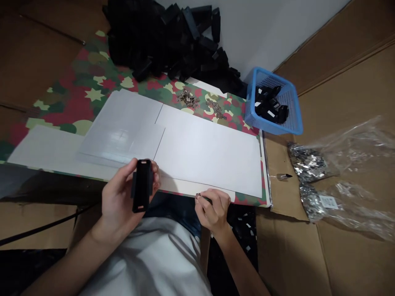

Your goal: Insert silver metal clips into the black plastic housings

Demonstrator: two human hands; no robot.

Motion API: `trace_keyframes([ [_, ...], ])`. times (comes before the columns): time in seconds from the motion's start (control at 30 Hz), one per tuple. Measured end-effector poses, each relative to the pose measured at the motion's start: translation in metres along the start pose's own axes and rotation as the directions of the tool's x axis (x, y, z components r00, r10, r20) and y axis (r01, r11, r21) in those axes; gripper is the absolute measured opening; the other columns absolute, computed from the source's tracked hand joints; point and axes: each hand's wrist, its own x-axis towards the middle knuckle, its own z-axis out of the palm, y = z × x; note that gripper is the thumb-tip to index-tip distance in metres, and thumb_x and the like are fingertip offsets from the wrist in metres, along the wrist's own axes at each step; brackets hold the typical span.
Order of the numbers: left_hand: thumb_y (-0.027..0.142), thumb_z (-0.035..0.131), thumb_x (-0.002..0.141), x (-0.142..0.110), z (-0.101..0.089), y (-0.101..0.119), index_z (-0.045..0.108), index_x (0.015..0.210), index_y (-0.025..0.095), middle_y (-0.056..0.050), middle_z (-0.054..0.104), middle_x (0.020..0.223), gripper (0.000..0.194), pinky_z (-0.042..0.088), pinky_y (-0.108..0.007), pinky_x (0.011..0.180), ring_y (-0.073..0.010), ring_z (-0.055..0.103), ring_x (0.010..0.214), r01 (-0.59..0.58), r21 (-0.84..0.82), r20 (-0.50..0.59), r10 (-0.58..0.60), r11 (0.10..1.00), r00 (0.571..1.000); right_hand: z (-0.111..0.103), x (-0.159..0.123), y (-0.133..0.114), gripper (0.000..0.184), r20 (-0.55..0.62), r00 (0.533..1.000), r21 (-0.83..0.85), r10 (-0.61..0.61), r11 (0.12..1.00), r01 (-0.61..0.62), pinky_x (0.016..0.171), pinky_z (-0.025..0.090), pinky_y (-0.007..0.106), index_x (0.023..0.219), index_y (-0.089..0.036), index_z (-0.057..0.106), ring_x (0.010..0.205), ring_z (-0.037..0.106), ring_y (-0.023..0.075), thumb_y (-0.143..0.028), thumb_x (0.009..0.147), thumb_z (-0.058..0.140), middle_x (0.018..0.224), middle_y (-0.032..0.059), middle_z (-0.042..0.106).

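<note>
My left hand (119, 197) is wrapped round a black rectangular plastic housing (142, 186), its hollow side facing up and a small slot showing at each end. To the right, near the table's front edge, my right hand (212, 206) pinches a tiny metal piece (198, 195) between thumb and fingertips; its exact shape is too small to make out. The hands are apart. Beyond them, white sheets (210, 152) lie on the table, and two small piles of metal pieces, one on the left (188, 98) and one on the right (216, 109), rest on the patterned cover.
A heap of black plastic parts (166, 41) stands at the back against the wall. The blue basket (277, 128) at the back right holds several black parts. Clear bags of metal pieces (308, 164) lie on cardboard (284, 255) at right. A patterned cloth (70, 90) covers the table.
</note>
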Motion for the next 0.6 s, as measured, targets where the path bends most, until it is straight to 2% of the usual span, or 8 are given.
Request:
trace_keyframes([
  [0.07, 0.036, 0.064, 0.079, -0.007, -0.001, -0.009, 0.067, 0.073, 0.014, -0.003, 0.057, 0.070, 0.024, 0.049, -0.021, 0.058, -0.0125, 0.053, 0.063, 0.061, 0.075, 0.025, -0.063, 0.995, 0.998, -0.004, 0.001, -0.003, 0.024, -0.016, 1.000, 0.036, 0.026, 0.999, -0.026, 0.070, 0.048, 0.037, 0.088, -0.026, 0.057, 0.082, 0.059, 0.0202, -0.004, 0.078, 0.059, 0.082, 0.0016, 0.063],
  [0.13, 0.043, 0.068, 0.077, -0.011, -0.002, -0.016, 0.066, 0.070, 0.015, -0.002, 0.056, 0.067, 0.029, 0.045, -0.020, 0.058, -0.0130, 0.051, 0.063, 0.120, 0.212, 0.147, -0.153, 0.970, 0.977, -0.012, 0.004, -0.008, 0.023, -0.032, 0.997, 0.095, 0.070, 0.993, -0.066, 0.070, 0.050, 0.037, 0.089, -0.026, 0.056, 0.083, 0.057, 0.0203, -0.004, 0.079, 0.058, 0.082, 0.0019, 0.061],
  [0.17, 0.047, 0.069, 0.076, -0.013, -0.002, -0.019, 0.065, 0.070, 0.016, -0.002, 0.055, 0.066, 0.033, 0.042, -0.020, 0.057, -0.0132, 0.050, 0.063, 0.140, 0.299, 0.227, -0.213, 0.944, 0.950, -0.016, 0.006, -0.011, 0.024, -0.048, 0.995, 0.123, 0.089, 0.989, -0.083, 0.070, 0.050, 0.038, 0.090, -0.025, 0.056, 0.084, 0.056, 0.0203, -0.004, 0.080, 0.058, 0.083, 0.0022, 0.060],
  [0.23, 0.054, 0.070, 0.075, -0.015, -0.004, -0.023, 0.064, 0.072, 0.016, -0.002, 0.054, 0.067, 0.038, 0.037, -0.021, 0.055, -0.0133, 0.047, 0.061, 0.152, 0.481, 0.361, -0.353, 0.864, 0.863, -0.025, 0.012, -0.018, 0.026, -0.094, 0.990, 0.156, 0.110, 0.983, -0.094, 0.070, 0.050, 0.038, 0.092, -0.025, 0.056, 0.084, 0.054, 0.0205, -0.003, 0.079, 0.056, 0.085, 0.0032, 0.058],
  [0.3, 0.054, 0.069, 0.076, -0.016, -0.004, -0.024, 0.066, 0.078, 0.017, -0.002, 0.053, 0.070, 0.038, 0.035, -0.023, 0.058, -0.0142, 0.045, 0.063, 0.101, 0.635, 0.441, -0.466, 0.766, 0.767, -0.033, 0.019, -0.024, 0.027, -0.128, 0.987, 0.161, 0.102, 0.984, -0.081, 0.069, 0.049, 0.038, 0.093, -0.026, 0.055, 0.084, 0.052, 0.0207, -0.003, 0.078, 0.054, 0.086, 0.0037, 0.057],
  [0.37, 0.052, 0.067, 0.080, -0.015, -0.003, -0.023, 0.067, 0.084, 0.018, -0.003, 0.055, 0.075, 0.034, 0.037, -0.025, 0.065, -0.0167, 0.046, 0.070, -0.017, 0.719, 0.504, -0.504, 0.695, 0.701, -0.038, 0.025, -0.030, 0.026, -0.132, 0.987, 0.160, 0.088, 0.985, -0.066, 0.068, 0.048, 0.037, 0.092, -0.027, 0.055, 0.083, 0.051, 0.0209, -0.005, 0.078, 0.053, 0.086, 0.0039, 0.056],
  [0.47, 0.050, 0.062, 0.084, -0.012, 0.001, -0.019, 0.068, 0.086, 0.019, -0.004, 0.057, 0.077, 0.031, 0.038, -0.028, 0.071, -0.0194, 0.048, 0.074, -0.162, 0.756, 0.561, -0.500, 0.634, 0.660, -0.038, 0.030, -0.032, 0.024, -0.124, 0.988, 0.169, 0.091, 0.983, -0.069, 0.065, 0.048, 0.036, 0.091, -0.029, 0.056, 0.082, 0.052, 0.0207, -0.009, 0.079, 0.053, 0.084, 0.0038, 0.057],
  [0.6, 0.057, 0.059, 0.083, -0.002, 0.001, -0.017, 0.067, 0.082, 0.019, -0.003, 0.053, 0.073, 0.039, 0.036, -0.027, 0.066, -0.0177, 0.045, 0.068, -0.236, 0.731, 0.631, -0.503, 0.640, 0.590, -0.031, 0.026, -0.031, 0.023, -0.134, 0.985, 0.174, 0.112, 0.981, -0.088, 0.067, 0.048, 0.035, 0.092, -0.027, 0.057, 0.082, 0.054, 0.0198, -0.010, 0.078, 0.052, 0.084, 0.0040, 0.059],
])
